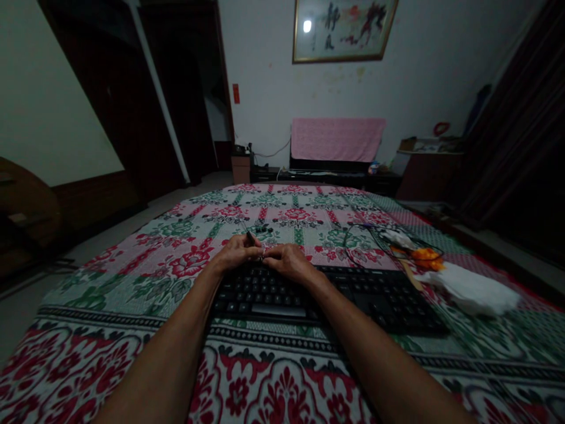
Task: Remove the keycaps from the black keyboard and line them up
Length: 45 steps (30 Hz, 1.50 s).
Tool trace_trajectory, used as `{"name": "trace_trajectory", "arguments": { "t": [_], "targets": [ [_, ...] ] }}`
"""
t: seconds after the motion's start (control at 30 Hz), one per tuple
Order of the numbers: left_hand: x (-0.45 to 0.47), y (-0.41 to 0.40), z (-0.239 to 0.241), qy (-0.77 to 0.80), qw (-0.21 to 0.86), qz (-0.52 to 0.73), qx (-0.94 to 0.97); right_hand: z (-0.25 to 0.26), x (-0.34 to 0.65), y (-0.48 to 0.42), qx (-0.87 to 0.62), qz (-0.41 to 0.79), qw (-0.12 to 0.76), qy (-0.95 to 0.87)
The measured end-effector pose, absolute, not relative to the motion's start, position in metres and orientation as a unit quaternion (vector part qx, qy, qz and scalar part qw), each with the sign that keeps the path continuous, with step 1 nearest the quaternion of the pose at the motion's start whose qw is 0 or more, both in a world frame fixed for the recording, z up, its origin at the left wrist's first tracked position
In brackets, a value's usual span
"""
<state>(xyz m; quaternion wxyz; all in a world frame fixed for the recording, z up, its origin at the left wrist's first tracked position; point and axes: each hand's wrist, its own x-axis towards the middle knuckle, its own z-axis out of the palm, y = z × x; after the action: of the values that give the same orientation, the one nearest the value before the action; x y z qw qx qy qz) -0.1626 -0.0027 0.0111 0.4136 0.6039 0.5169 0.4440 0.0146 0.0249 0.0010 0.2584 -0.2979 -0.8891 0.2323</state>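
The left hand [236, 252] pinches a stick [251, 238]; whether the right hand [290, 259] grips anything, I cannot tell. A light, steady touch should suit the keyboard [269, 291] beneath, flat on the cloth [238, 353].

The long black rectangular keyboard [375, 297] looks like matt plastic, its long grey-lit space bar [278, 311] smoother and catching a dull sheen. Beneath spreads a red, green and white floral cloth [238, 353], matt and visibly textured. The crumpled white sheet [477, 288] looks like soft, creased paper; the flat tan strip [411, 275] resembles smooth, bare wood. The thin black looping cable [346, 241] appears plastic-coated. A pink rectangular cloth [338, 138] hangs matt and soft, while the gold-framed picture [344, 29] has a glossy, glass-like front reflecting a lamp. The pale wall [260, 59] is matt, with blotches.
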Motion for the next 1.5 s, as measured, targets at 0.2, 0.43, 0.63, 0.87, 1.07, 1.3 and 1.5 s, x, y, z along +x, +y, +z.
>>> {"name": "trace_trajectory", "arguments": {
  "t": [0.2,0.43,0.63,0.87,1.07,1.3,1.5],
  "targets": [
    [-0.16,0.0,0.009,0.5,0.438,0.449,0.597,0.001,0.016,0.028,-0.344,0.198,0.258,-0.881],
    [-0.17,0.001,0.004,0.532,0.455,0.55,0.455,0.006,0.011,0.055,-0.394,0.176,0.249,-0.867],
    [-0.174,0.006,-0.007,0.528,0.456,0.572,0.432,-0.007,0.007,0.102,-0.486,0.151,0.256,-0.822],
    [-0.176,0.007,-0.01,0.534,0.459,0.563,0.433,-0.014,-0.005,0.134,-0.527,0.099,0.245,-0.808],
    [-0.178,0.01,-0.014,0.547,0.448,0.555,0.437,-0.018,-0.015,0.139,-0.576,0.085,0.232,-0.779],
    [-0.175,0.008,-0.01,0.565,0.438,0.544,0.44,-0.013,-0.014,0.142,-0.575,0.087,0.2,-0.789],
    [-0.175,0.008,-0.008,0.576,0.423,0.534,0.451,-0.015,-0.017,0.144,-0.571,0.074,0.211,-0.79]
  ]
}}
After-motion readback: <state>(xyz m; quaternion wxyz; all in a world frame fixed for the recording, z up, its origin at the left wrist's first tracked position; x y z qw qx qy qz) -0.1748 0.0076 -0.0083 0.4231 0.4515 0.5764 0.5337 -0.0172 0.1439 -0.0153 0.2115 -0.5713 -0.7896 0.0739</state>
